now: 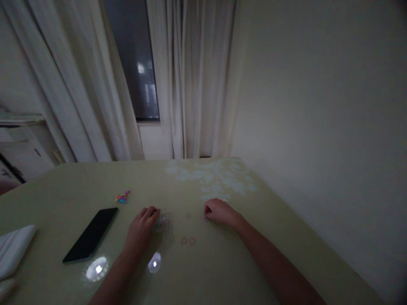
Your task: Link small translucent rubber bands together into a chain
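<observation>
My left hand (143,222) is closed at the left side of a small clear packet (163,222), its fingertips gripping the edge. Small coloured bits show inside the packet. To the right, my right hand (218,211) rests low over the table with curled fingers; whatever they hold, if anything, is hidden. Between the hands lies a faint small ring (188,215). Two pinkish rings, one on the left (184,240) and one on the right (192,241), sit side by side nearer to me.
A black phone (91,234) lies left of my left hand on the pale green table (216,271). Behind it is a little pile of colourful pieces (122,197). A white padded object (15,250) is at the far left. A wall borders the table's right side.
</observation>
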A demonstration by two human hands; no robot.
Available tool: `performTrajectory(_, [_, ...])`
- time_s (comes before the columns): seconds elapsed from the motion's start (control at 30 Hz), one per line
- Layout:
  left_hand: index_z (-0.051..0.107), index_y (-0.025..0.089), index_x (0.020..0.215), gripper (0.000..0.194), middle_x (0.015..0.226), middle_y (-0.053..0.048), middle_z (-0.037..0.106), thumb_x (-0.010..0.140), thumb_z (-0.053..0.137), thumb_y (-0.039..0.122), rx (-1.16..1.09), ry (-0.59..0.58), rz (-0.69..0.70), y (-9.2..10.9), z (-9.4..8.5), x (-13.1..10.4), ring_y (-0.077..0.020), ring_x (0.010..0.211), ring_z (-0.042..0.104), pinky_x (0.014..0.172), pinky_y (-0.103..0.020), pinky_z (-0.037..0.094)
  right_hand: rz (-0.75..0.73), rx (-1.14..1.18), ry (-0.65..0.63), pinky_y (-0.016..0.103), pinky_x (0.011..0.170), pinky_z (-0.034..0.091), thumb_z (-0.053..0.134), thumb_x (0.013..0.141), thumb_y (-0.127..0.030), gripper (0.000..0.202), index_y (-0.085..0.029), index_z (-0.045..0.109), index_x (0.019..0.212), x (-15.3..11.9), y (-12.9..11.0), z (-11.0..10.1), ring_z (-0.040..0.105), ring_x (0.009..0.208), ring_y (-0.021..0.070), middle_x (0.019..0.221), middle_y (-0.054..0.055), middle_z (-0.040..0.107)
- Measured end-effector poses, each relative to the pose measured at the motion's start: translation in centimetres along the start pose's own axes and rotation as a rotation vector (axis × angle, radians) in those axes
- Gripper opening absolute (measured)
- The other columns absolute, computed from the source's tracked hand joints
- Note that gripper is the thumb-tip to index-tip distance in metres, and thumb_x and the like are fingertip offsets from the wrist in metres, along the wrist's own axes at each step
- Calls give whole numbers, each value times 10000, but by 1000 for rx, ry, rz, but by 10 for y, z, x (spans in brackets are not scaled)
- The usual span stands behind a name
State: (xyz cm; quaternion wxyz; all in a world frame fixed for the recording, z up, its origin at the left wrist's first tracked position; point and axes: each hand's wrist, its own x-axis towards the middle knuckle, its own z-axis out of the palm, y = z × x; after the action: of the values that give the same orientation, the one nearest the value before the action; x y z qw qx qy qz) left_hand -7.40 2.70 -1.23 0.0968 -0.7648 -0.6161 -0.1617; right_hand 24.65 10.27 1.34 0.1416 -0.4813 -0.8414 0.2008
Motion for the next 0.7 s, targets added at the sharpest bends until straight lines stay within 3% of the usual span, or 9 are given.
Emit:
performTrajectory(0.13, [739,173,1234,522,1246,-141,743,860,447,-45,20,106,59,2,-1,-3,-323,1120,671,958,-446,552,11,-17,-13,274,579,329,696,658,-68,154,-213,722,611,1,-2,5,530,561,162,629,34,676])
performTrajectory(0.27, [757,223,1178,377,1082,-100,784,955,492,74,-174,155,251,25,0,-7,-264,987,720,880,-372,583,-1,16,21,258,596,345,702,719,-123,77,-196,730,721,5,-9,9,566,635,162,708,36,695])
performTrajectory(0.33, [772,248,1123,310,1002,-73,788,987,516,139,-273,90,325,41,1,-9,-236,933,735,830,-329,586,-25,102,83,242,620,368,680,778,-141,79,-183,728,825,8,-17,16,596,693,156,783,36,713])
performTrajectory(0.47, [792,246,993,277,933,-57,770,961,545,126,-410,-72,287,67,1,-12,-214,872,744,771,-290,569,-46,218,161,235,641,393,678,830,-170,33,-159,701,851,14,-33,40,602,702,144,796,35,702])
performTrajectory(0.6, [761,219,839,275,900,-56,730,948,525,127,-529,-193,193,71,-2,-11,-202,834,721,761,-285,537,-12,168,189,245,681,407,708,849,-206,55,-165,706,886,16,-36,57,605,735,149,846,36,706])
performTrajectory(0.7, [728,200,848,238,928,-68,717,938,518,131,-515,-248,125,70,1,-11,-224,879,701,796,-310,517,-18,142,220,247,733,427,714,871,-216,86,-169,712,943,16,-34,59,625,805,158,912,39,709])
